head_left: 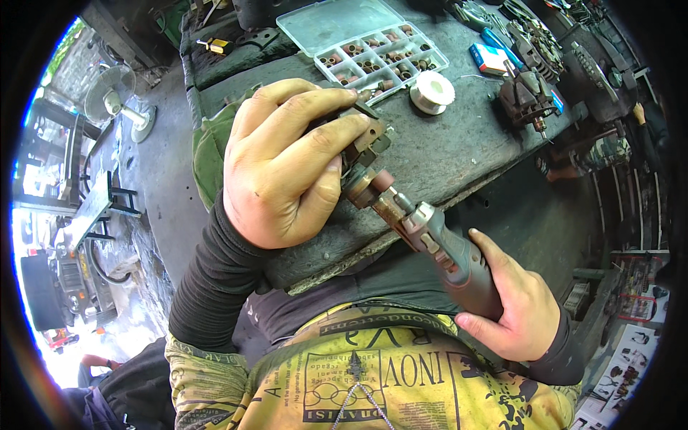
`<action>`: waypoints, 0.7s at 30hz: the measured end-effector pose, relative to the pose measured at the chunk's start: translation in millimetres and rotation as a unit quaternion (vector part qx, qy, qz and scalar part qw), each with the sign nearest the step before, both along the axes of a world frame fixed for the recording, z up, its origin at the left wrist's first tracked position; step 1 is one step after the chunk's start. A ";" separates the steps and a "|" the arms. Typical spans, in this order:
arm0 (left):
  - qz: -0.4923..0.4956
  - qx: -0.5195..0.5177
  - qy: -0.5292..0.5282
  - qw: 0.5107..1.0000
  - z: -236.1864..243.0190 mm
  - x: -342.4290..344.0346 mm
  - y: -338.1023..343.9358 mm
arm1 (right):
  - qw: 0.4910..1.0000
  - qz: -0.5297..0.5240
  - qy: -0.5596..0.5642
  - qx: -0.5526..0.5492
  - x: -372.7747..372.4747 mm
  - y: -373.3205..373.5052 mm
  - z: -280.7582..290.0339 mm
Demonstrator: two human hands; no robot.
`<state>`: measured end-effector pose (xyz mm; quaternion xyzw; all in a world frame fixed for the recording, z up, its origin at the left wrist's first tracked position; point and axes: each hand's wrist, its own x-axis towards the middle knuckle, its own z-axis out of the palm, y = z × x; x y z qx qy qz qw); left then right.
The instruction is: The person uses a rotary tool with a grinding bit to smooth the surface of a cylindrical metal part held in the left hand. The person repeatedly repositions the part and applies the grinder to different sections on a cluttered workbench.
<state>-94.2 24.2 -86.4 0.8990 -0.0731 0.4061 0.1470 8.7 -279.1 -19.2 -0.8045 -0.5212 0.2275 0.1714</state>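
My left hand grips a dark metal part with small holes above the bench. Gripped in my right hand is a grey handheld rotary tool with a small reddish-brown sanding drum at its tip. The drum sits against or very close to a rusty metal piece below the part in my left hand; whether they touch I cannot tell. Some of the held metal is hidden behind my left fingers.
An open sectioned box of sanding drums, white spool, yellow screwdriver, green cloth, motor-like part and small boxes lie on the bench. A fan stands left. Other people appear at right and lower left.
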 end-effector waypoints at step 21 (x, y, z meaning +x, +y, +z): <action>0.001 -0.007 -0.020 1.000 0.6 2.5 -0.4 | 1.000 -0.014 -0.005 -0.004 0.9 -0.2 -3.8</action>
